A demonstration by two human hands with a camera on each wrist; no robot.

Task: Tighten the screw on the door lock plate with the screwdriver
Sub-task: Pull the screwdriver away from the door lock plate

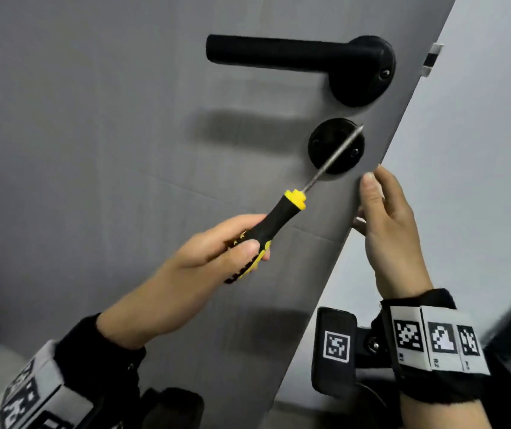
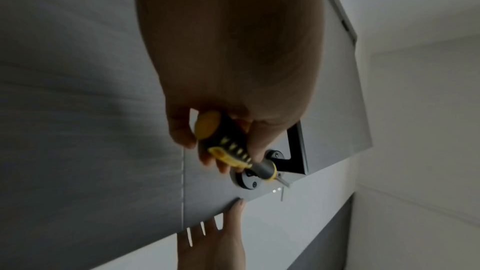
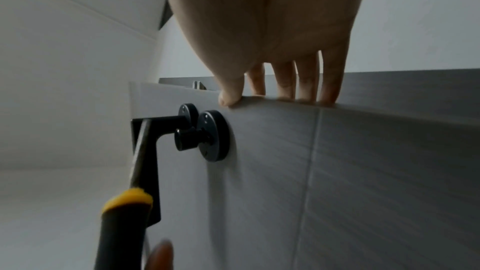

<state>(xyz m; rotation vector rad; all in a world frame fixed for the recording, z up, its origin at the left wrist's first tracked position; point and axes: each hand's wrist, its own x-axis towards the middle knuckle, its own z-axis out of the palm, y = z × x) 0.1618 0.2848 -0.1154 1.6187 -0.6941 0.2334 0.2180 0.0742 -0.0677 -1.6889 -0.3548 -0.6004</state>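
The left hand [image 1: 217, 246] is gripping the black-and-yellow handle of the screwdriver [image 1: 274, 226], fingers and thumb curled round it, and is holding the tool slanted up toward the door's free edge. Its steel shaft is crossing in front of the round black lock plate [image 1: 325, 147], which is sitting on the grey door [image 1: 108, 134] close to that edge and just below the black lever handle [image 1: 279, 52]. The tip is lying past the plate's upper rim, near the edge of the door; whether it is touching the door I cannot tell. One screw [image 1: 355, 152] is showing on the plate's side nearest the edge, with the shaft passing beside it, not seated in it. The right hand [image 1: 387, 224] is clasping the door's free edge just below the plate, thumb lying on the front face and the fingers [image 3: 306, 81] wrapping over to the far side.
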